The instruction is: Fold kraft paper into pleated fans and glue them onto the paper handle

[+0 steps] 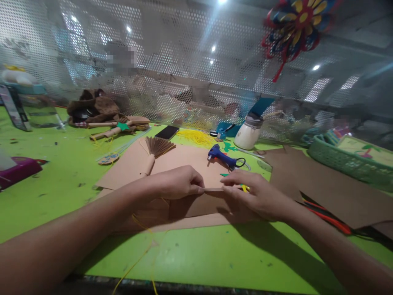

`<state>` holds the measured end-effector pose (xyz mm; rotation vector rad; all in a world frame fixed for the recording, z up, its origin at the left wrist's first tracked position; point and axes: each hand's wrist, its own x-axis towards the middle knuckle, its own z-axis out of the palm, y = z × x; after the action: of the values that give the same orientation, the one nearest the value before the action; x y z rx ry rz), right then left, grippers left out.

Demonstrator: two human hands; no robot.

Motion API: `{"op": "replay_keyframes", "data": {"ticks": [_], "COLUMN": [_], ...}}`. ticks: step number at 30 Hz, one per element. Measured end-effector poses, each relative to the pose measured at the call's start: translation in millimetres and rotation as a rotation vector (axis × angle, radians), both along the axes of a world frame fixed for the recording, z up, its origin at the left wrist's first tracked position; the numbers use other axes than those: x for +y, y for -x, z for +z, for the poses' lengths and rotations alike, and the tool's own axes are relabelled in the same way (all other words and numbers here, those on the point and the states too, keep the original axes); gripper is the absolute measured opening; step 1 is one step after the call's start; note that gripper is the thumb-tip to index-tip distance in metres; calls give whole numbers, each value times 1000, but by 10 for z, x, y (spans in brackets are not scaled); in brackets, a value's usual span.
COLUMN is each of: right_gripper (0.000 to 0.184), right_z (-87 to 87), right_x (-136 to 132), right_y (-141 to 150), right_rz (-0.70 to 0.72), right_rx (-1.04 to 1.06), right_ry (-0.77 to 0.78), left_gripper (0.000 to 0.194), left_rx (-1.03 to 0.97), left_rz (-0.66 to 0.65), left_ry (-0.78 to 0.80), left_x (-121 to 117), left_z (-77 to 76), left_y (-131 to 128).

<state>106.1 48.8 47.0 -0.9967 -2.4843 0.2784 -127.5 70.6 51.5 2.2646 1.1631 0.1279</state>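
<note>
Both the left hand (181, 180) and the right hand (254, 192) pinch the far edge of a brown paper sheet (193, 205) between thumb and fingers, a narrow strip showing between them. The sheet lies directly below the grip, over larger tan paper (190, 155). Just past the left hand rests a pleated paper fan (157, 146); beyond the right hand, a blue glue gun (221, 156). Farther beyond the grip stand a white jar (248, 133) and a heap of yellow shreds (198, 138).

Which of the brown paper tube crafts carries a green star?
The brown paper tube craft farther back carries the green star; the fan-ended brown paper tube nearer the left hand shows none.
</note>
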Motion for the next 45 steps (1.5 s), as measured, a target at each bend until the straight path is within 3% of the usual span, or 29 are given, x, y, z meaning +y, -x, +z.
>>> {"op": "replay_keyframes", "data": {"ticks": [4,9,20,26,33,45], "right_gripper": [24,21,20,17,15,16], "right_z": [4,-80,-63,-39,-78,-132], "right_x": [17,66,26,74,136,202], "right_y": [156,143,204,142,46,-71], "right_rz": [3,-19,17,-15,-24,-161], "right_rx": [-94,17,33,117,204,439], "right_ry": [192,326,244,276,305,629], "left_gripper": [25,23,28,28,26,30], "left_rx": [-25,-14,-15,2,-23,-50], "left_rz": [-16,-13,-2,19,32,59], "left_ry": [-117,-206,-200,-278,-244,-242], "left_x": [-97,-192,-206,-201,-188,-182], "left_z": [-47,-45,-9,-25,-26,-35], "left_y": [-61,-110,-119,-105,-95,-80]}}
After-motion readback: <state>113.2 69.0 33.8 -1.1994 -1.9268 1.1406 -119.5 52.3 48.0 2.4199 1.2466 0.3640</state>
